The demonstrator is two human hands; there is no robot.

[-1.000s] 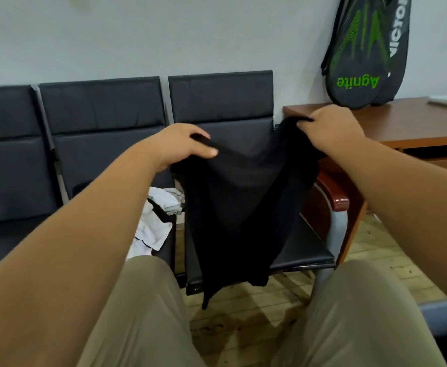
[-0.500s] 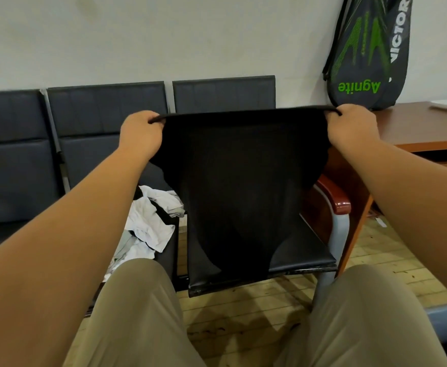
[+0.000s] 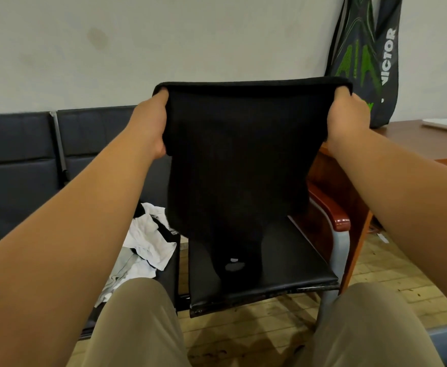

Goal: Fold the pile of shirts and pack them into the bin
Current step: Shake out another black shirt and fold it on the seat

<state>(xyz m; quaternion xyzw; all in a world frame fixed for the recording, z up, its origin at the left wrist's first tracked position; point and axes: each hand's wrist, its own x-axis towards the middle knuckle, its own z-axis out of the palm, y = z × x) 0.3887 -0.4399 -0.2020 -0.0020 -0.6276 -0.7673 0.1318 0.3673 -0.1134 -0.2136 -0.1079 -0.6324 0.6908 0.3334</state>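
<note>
We can read one word only: VICTOR, in pale capitals on the dark racket bag (image 3: 362, 49) leaning at the wall (image 3: 217, 35), upper right. The letters run up the bag's side, bottom to top. Lower on the same bag, bright green lettering peeps out beside the right hand (image 3: 349, 117), too little of it for us to read. A small white tag (image 3: 233, 259) on the black shirt (image 3: 243, 154) is too small to make out.
</note>
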